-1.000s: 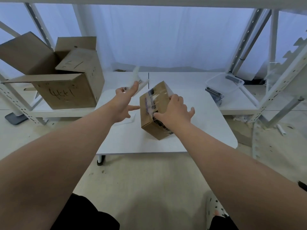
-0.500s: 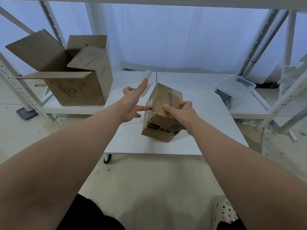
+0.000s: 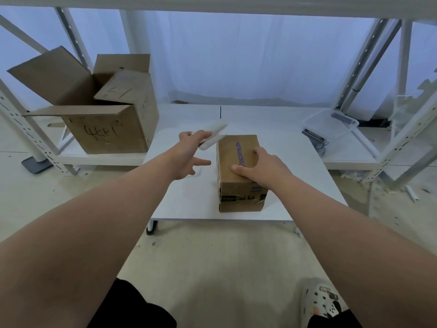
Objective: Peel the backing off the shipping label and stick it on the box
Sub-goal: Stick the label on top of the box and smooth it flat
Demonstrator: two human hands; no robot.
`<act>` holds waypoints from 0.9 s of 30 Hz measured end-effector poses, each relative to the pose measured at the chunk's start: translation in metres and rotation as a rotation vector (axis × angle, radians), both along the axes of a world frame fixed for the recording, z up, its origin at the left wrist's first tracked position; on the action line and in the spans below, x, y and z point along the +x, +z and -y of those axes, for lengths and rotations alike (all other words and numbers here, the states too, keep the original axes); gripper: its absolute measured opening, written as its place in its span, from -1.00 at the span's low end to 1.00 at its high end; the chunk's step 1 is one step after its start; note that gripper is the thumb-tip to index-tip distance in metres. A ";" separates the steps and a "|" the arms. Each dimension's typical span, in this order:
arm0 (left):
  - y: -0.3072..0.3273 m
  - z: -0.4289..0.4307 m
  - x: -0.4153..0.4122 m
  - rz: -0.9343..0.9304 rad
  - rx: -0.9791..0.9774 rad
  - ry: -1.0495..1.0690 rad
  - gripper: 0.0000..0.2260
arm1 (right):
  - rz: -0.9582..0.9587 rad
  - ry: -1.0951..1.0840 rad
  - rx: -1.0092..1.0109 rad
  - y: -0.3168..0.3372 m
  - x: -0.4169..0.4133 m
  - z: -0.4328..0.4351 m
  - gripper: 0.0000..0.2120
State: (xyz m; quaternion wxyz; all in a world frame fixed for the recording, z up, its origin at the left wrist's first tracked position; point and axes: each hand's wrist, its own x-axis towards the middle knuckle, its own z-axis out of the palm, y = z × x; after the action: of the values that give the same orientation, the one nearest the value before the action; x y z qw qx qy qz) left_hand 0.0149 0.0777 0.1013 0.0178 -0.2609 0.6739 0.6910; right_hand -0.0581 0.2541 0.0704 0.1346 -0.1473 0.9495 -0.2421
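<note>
The box (image 3: pixel 237 159) lies lengthwise away from the person on the worktop (image 3: pixel 189 200), right hand (image 3: pixel 263 164) flat on top. Left of it, the left hand (image 3: pixel 189 157) pinches the label (image 3: pixel 212 134), seemingly slanting boxward.

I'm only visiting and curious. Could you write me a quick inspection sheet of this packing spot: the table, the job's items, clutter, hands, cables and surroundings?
Surface: white table, with the box on it.
Job's things: small cardboard box lying flat; shipping label held in the air by its far left corner, not stuck on yet.
Clutter: clear plastic tub with a dark item beside it, too small to identify.
Hands: left hand pinches the label; right hand rests on the box top.
Cables: nothing seen.
Surroundings: large open carton on the left shelf, white racking, white curtain.
</note>
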 end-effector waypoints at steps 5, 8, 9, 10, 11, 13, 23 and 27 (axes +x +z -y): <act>0.009 0.000 -0.001 -0.093 -0.030 0.104 -0.63 | -0.079 0.011 -0.047 0.016 -0.005 0.001 -0.34; 0.017 -0.003 -0.004 -0.142 -0.030 0.109 -0.89 | -0.139 -0.044 -0.532 0.035 -0.008 0.004 -0.67; 0.020 -0.004 -0.006 -0.146 -0.048 0.098 -0.91 | -0.109 -0.049 -0.658 0.042 -0.008 0.004 -0.81; 0.021 -0.005 -0.007 -0.142 -0.074 0.087 -0.90 | -0.068 -0.046 -0.733 0.047 -0.009 0.003 -0.90; 0.022 -0.005 -0.008 -0.138 -0.106 0.076 -0.91 | -0.030 -0.032 -0.763 0.051 -0.008 0.003 -0.93; 0.024 -0.007 -0.008 -0.137 -0.156 0.065 -0.93 | 0.032 -0.010 -0.800 0.056 -0.008 0.002 -0.92; 0.023 -0.012 -0.004 -0.189 -0.299 -0.065 -0.85 | 0.277 -0.048 -0.986 0.066 -0.012 -0.008 -0.72; 0.022 -0.015 -0.004 -0.189 -0.328 -0.111 -0.81 | 0.272 0.098 -0.874 0.060 -0.010 -0.011 -0.84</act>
State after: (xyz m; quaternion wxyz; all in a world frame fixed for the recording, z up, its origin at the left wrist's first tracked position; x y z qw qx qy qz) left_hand 0.0111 0.0925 0.1234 -0.0500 -0.1564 0.7894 0.5915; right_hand -0.0685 0.2648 0.1304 0.1945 -0.2019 0.7241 -0.6301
